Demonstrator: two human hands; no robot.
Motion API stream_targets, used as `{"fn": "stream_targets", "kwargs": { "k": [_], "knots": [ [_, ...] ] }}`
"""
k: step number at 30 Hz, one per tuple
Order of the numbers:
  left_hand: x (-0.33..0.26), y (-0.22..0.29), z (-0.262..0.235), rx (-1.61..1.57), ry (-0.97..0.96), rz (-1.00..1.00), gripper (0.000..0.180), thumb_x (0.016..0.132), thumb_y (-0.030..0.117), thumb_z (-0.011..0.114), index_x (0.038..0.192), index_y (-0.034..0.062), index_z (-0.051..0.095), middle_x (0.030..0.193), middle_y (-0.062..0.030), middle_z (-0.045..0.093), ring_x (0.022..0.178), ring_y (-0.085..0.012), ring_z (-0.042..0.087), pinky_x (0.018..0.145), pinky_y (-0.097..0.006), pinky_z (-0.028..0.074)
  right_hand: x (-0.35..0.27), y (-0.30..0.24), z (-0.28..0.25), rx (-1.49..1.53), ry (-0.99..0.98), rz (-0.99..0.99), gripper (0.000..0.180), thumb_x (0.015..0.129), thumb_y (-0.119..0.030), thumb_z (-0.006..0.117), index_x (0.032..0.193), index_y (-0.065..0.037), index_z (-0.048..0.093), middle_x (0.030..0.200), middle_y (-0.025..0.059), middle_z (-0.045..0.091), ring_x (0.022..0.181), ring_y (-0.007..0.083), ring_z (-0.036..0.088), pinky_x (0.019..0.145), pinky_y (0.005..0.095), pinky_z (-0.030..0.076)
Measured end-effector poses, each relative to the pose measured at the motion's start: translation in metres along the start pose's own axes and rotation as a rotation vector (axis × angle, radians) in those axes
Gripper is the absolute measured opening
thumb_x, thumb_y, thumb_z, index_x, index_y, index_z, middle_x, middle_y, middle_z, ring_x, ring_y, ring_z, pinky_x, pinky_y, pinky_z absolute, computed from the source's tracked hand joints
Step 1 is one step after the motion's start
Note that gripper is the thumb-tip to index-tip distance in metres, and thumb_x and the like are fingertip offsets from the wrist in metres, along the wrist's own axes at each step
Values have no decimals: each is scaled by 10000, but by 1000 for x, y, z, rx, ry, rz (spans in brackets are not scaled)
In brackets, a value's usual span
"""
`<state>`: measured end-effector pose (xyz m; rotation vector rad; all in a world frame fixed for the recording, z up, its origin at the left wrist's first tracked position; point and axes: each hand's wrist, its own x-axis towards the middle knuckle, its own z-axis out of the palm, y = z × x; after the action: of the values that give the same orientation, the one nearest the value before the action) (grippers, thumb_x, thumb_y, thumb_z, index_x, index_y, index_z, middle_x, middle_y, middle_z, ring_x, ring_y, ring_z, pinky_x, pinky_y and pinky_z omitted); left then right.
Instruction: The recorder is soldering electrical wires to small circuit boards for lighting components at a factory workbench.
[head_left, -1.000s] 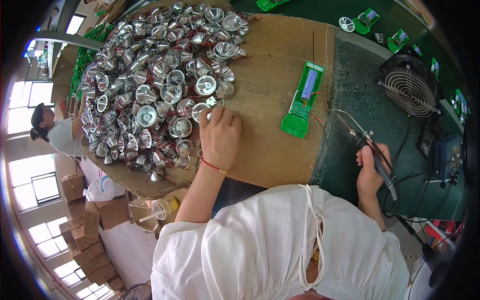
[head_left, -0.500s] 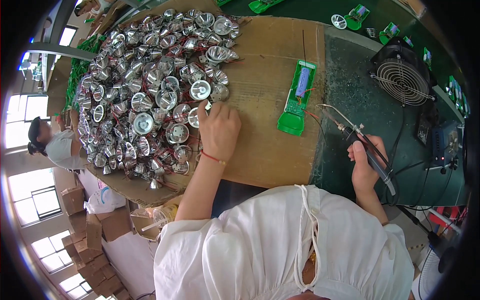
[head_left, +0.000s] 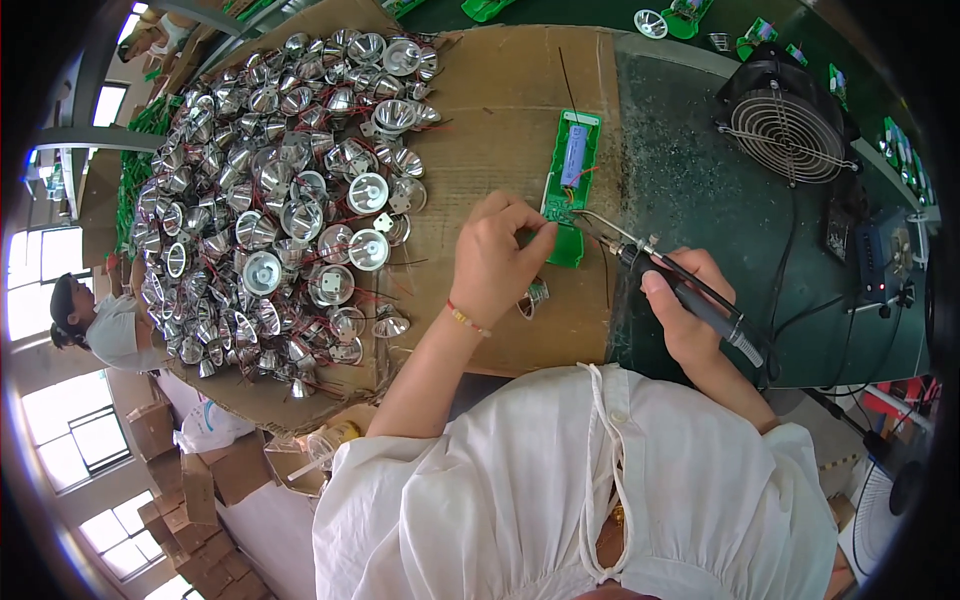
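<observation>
My left hand is closed in a pinch at the circuit board of a green flashlight housing. A shiny lamp reflector hangs below that hand; its thin wires run up into the fingers and are mostly hidden. In the housing lies a blue battery cell, with a red wire beside it. My right hand grips a black-handled soldering iron with a thin metal solder-feed tube along it. The iron's tip end reaches the board, close to my left fingertips.
A large heap of reflectors with red wires covers the left of the cardboard sheet. To the right stand a black fan and a blue soldering station with cables. More green housings lie along the far edge. Another person is at far left.
My left hand has come from the heap rightward to the circuit board, bringing a reflector along. My right hand has moved the iron left, onto the board. The whole view has shifted slightly.
</observation>
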<state>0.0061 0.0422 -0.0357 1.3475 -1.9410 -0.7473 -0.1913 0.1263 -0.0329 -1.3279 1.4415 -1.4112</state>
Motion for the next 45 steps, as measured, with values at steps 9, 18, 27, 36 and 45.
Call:
{"fn": "stream_targets", "kwargs": {
  "k": [9, 18, 27, 36, 45],
  "knots": [
    [1, 1, 2, 64, -18, -34, 113, 723, 109, 682, 700, 9, 637, 726, -72, 552, 582, -154, 549, 537, -266, 443, -2, -3, 1, -42, -42, 66, 138, 785, -83, 631, 837, 12, 544, 662, 61, 588, 598, 76, 540, 549, 206, 429],
    [3, 3, 2, 63, -18, -35, 115, 716, 116, 693, 698, 12, 648, 716, -71, 554, 594, -153, 559, 550, -268, 446, -5, -1, -5, 53, -20, 116, 158, 811, -96, 608, 888, 25, 542, 708, 71, 579, 618, 93, 556, 556, 211, 457],
    [3, 5, -7, 100, 121, 35, 155, 698, 132, 718, 698, 8, 625, 745, -80, 571, 606, -164, 550, 576, -272, 447, -4, -5, -5, 96, -3, 94, 161, 807, -88, 608, 896, 29, 542, 710, 68, 578, 612, 95, 556, 555, 212, 462],
    [-33, -3, -36, 229, -77, -177, 178, 707, 201, 700, 755, 32, 674, 690, -115, 612, 639, -261, 581, 577, -352, 447, -4, 1, -12, 79, 19, 81, 146, 808, -72, 598, 894, 30, 538, 696, 70, 574, 598, 94, 547, 545, 208, 454],
    [-20, -10, -10, -90, 120, -265, 106, 758, 125, 649, 735, 22, 643, 661, -106, 563, 615, -237, 546, 566, -323, 432, -3, 2, -10, 104, -9, 78, 160, 804, -89, 611, 889, 26, 539, 713, 72, 575, 610, 96, 557, 553, 215, 465]
  ]
}}
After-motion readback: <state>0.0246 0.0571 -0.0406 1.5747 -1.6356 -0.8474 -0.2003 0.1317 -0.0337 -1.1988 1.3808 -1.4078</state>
